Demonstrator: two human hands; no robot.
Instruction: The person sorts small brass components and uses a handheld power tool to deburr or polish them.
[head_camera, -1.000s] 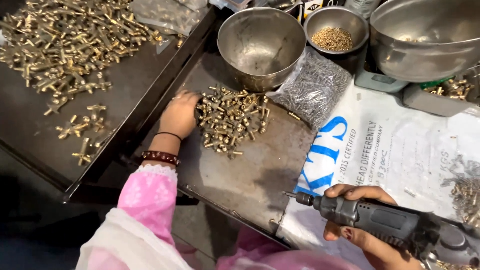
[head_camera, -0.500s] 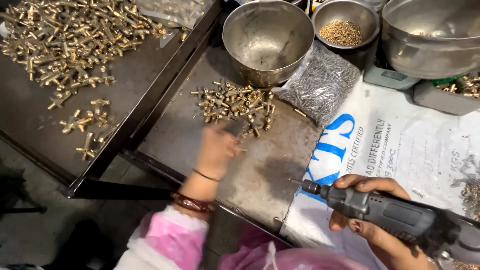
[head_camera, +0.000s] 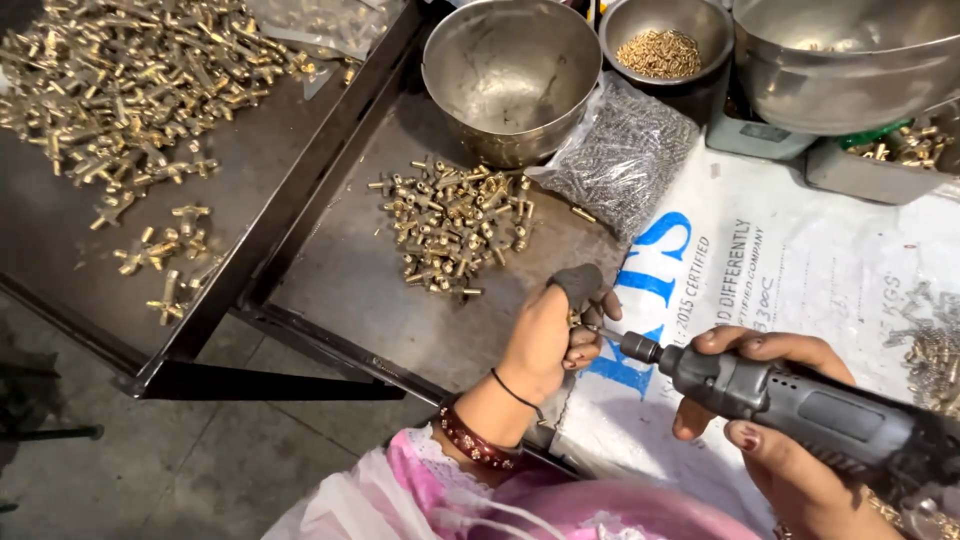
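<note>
Half a second ago the left hand (head_camera: 548, 335) was over the heap of small brass fittings (head_camera: 450, 225); now it is drawn back toward the body, fist closed around one small brass piece (head_camera: 576, 322) that barely peeks out beside the fingers. A grey cap covers the thumb tip. The right hand (head_camera: 770, 420) has shifted too, bringing the grey handheld electric screwdriver (head_camera: 790, 405) in so its metal tip sits just beside the held piece; I cannot tell whether they touch. That hand is wrapped firmly round the tool's body.

The heap lies on the dark metal tray (head_camera: 340, 300), in front of an empty steel bowl (head_camera: 512, 75) and next to a clear bag of small silver screws (head_camera: 625, 150). A smaller steel bowl of tiny brass screws (head_camera: 660, 50) stands behind. To the left, a second dark tray (head_camera: 60, 250) carries many more brass T-shaped fittings (head_camera: 130, 80). A white printed sack (head_camera: 780, 260) covers the bench under the tool.

The risk, as I see it, is the driver tip slipping off so small a part and catching the bare fingers, since only the thumb is shielded. A loose pinch could also let the piece spin or drop to the floor.
</note>
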